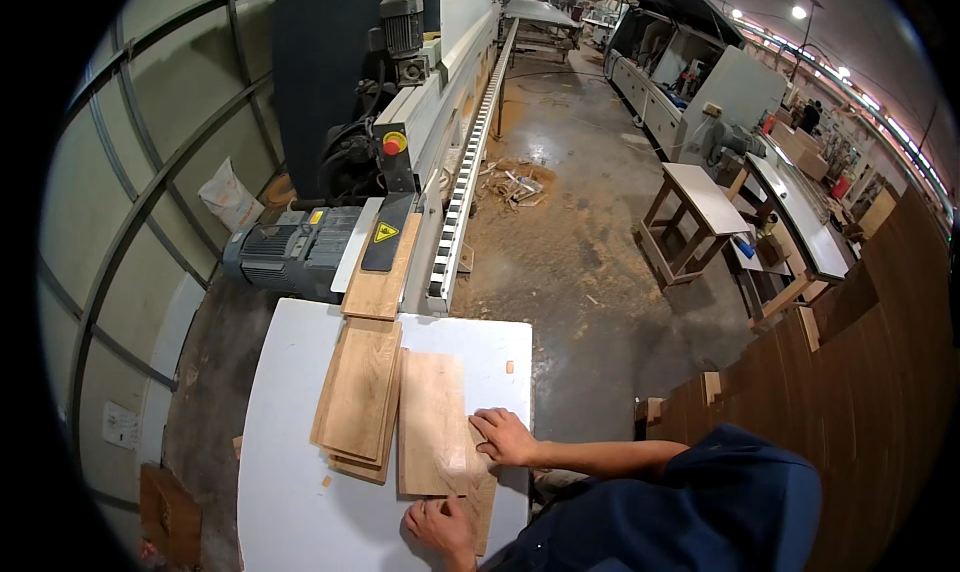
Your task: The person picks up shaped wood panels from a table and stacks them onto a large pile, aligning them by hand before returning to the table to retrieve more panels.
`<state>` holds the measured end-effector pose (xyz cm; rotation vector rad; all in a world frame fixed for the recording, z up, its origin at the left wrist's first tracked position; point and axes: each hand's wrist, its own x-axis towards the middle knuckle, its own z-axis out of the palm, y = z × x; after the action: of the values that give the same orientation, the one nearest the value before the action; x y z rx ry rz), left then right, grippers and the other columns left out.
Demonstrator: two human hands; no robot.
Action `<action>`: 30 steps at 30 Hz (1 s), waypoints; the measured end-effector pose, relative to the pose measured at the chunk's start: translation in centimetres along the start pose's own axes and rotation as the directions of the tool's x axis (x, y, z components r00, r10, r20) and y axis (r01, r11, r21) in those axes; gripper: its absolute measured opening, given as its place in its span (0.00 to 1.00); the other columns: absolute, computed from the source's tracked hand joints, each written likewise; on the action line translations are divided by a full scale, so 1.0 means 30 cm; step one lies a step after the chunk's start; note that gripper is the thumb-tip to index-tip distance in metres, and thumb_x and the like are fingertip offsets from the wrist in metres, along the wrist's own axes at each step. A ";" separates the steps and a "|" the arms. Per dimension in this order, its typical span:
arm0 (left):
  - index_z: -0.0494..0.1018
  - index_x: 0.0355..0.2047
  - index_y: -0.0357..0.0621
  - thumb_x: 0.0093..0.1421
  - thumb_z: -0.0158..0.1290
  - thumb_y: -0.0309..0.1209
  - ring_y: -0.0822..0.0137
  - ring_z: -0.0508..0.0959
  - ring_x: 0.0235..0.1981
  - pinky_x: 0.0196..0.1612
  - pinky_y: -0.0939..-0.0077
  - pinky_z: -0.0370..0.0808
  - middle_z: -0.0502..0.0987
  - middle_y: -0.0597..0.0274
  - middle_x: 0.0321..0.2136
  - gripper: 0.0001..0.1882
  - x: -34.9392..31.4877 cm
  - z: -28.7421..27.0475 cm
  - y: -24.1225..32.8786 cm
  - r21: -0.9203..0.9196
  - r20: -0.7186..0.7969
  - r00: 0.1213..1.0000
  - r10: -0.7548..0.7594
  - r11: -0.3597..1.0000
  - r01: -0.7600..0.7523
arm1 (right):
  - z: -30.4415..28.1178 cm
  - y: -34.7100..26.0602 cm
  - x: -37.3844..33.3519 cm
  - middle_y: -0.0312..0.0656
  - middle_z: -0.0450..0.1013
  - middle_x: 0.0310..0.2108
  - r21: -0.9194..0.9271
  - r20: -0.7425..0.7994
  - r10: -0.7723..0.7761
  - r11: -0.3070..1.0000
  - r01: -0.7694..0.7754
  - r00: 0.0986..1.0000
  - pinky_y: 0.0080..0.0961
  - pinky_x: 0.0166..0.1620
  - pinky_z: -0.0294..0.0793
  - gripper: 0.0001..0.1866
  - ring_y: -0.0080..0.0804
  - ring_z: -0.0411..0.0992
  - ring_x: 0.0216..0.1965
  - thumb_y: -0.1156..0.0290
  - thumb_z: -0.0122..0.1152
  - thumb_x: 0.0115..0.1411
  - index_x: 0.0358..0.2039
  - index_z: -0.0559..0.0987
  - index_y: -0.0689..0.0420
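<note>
Light wood-grain boards lie in a stack [432, 422] on a white-topped table in front of me. A further board [481, 507] juts out at an angle from the stack's right side. My right hand [503, 437] is at that side, its bent fingers closed over the edge of the angled board. At the stack's near end is my left hand [442, 525], fingers apart, their tips touching the board ends. Left of these, a second, fanned pile of boards [357, 387] lies tilted. One more board [383, 287] reaches from the machine's end onto the table's far edge.
Beyond the white table [290, 512] stands a long machine with a grey motor [290, 252], a red stop button [392, 145] and a roller rail [468, 177]. A small wooden table [706, 200] is at right. Brown panels [860, 402] are stacked close on my right.
</note>
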<state>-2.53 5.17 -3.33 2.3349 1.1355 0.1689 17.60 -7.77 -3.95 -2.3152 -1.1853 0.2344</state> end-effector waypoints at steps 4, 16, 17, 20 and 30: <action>0.69 0.46 0.35 0.43 0.66 0.44 0.38 0.65 0.51 0.50 0.45 0.63 0.67 0.40 0.48 0.34 0.118 -0.022 0.101 0.048 -0.269 0.924 0.270 0.962 -0.267 | 0.016 0.016 -0.028 0.51 0.63 0.57 -0.060 -0.061 -0.089 0.995 0.085 0.994 0.43 0.57 0.62 0.34 0.49 0.62 0.56 0.59 0.60 0.56 0.59 0.65 0.61; 0.56 0.64 0.53 0.39 0.63 0.61 0.35 0.51 0.63 0.64 0.41 0.46 0.49 0.30 0.63 0.55 0.319 0.036 0.305 0.270 -0.035 0.990 0.136 0.955 -0.122 | 0.006 0.117 -0.058 0.52 0.48 0.68 -0.227 0.063 -0.283 0.930 0.290 0.957 0.48 0.68 0.42 0.37 0.51 0.44 0.69 0.48 0.42 0.65 0.66 0.55 0.62; 0.57 0.64 0.52 0.39 0.64 0.60 0.35 0.51 0.63 0.64 0.41 0.47 0.50 0.30 0.63 0.54 0.326 0.024 0.287 0.237 -0.038 0.991 0.128 0.965 -0.115 | 0.000 0.106 -0.031 0.51 0.48 0.68 -0.242 0.094 -0.315 0.913 0.328 0.944 0.48 0.69 0.40 0.37 0.51 0.43 0.69 0.47 0.40 0.66 0.66 0.54 0.62; 0.59 0.62 0.50 0.39 0.65 0.56 0.35 0.54 0.60 0.61 0.41 0.52 0.52 0.32 0.60 0.52 0.269 0.022 0.291 0.193 -0.054 0.989 0.140 0.973 -0.127 | 0.049 0.216 0.008 0.49 0.48 0.69 -0.337 0.050 -0.294 0.895 0.293 0.955 0.54 0.69 0.35 0.38 0.52 0.42 0.70 0.44 0.38 0.65 0.65 0.57 0.60; 0.56 0.64 0.45 0.38 0.67 0.52 0.34 0.47 0.61 0.63 0.36 0.43 0.47 0.33 0.61 0.55 0.006 0.052 0.308 0.172 0.018 0.960 0.279 0.945 -0.278 | -0.142 0.320 0.076 0.59 0.59 0.61 0.331 -0.155 -0.065 0.937 0.114 0.986 0.43 0.64 0.55 0.34 0.56 0.57 0.62 0.63 0.56 0.60 0.62 0.59 0.65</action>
<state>4.53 0.02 0.07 2.6461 0.8464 0.1862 27.34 -12.15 -5.17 -1.9401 -1.0814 0.2182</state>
